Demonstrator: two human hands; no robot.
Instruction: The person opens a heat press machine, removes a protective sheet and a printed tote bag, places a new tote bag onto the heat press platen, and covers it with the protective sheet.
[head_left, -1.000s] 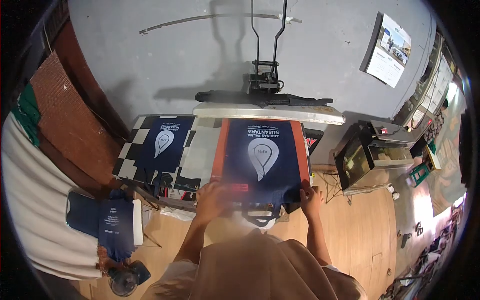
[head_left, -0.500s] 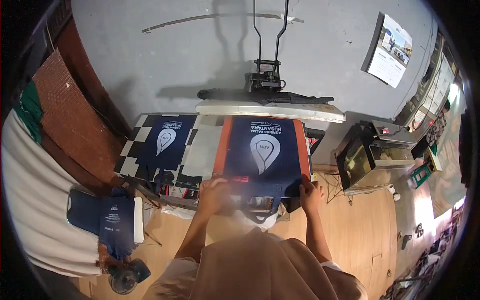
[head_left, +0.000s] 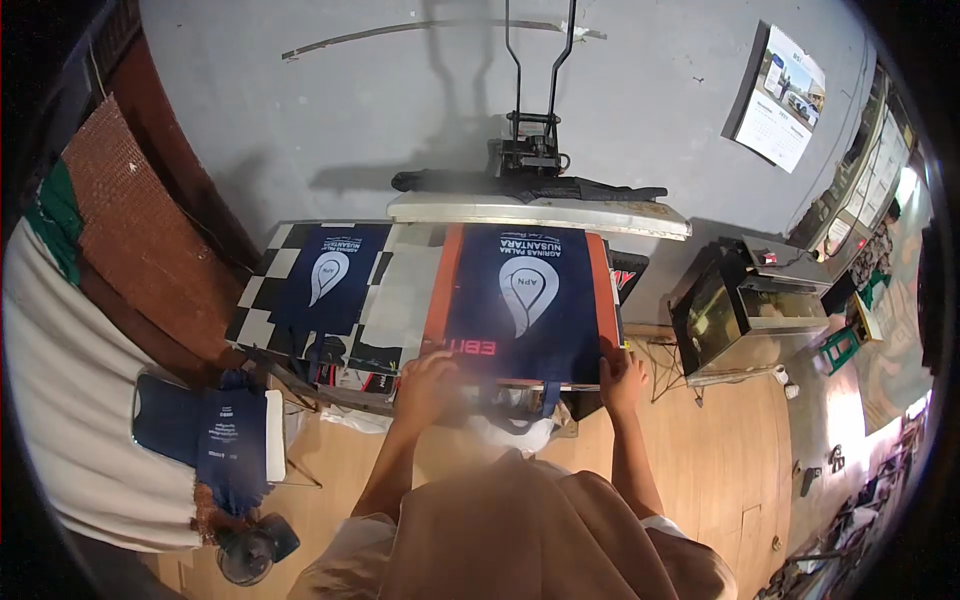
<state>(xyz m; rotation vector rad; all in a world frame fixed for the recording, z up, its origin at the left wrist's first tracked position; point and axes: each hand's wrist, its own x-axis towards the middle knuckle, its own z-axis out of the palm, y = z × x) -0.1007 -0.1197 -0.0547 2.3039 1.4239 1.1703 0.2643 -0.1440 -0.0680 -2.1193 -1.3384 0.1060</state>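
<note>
A navy tote bag (head_left: pixel 520 335) with a white leaf-shaped logo and lettering lies flat on the press bed. Its handle strap (head_left: pixel 551 397) hangs over the near edge. At the bag's near left corner, my left hand (head_left: pixel 424 388) has its fingers curled on the edge; a lens smear blurs part of it. My right hand (head_left: pixel 622 384) pinches the near right corner between thumb and fingers. Orange strips (head_left: pixel 603 290) show along both sides of the bag, and pink lettering (head_left: pixel 474 348) shows near its front edge.
Behind the bag stands a heat press with a raised metal plate (head_left: pixel 540 215). A second printed navy bag (head_left: pixel 322 280) lies on a checkered surface (head_left: pixel 257 290) to the left. More navy bags (head_left: pixel 232 440) rest on a stand, lower left. A glass tank (head_left: pixel 715 320) stands at right.
The bag's near edge has come down flatter and straighter between my hands. More of the pink lettering shows, and both hands have barely shifted.
</note>
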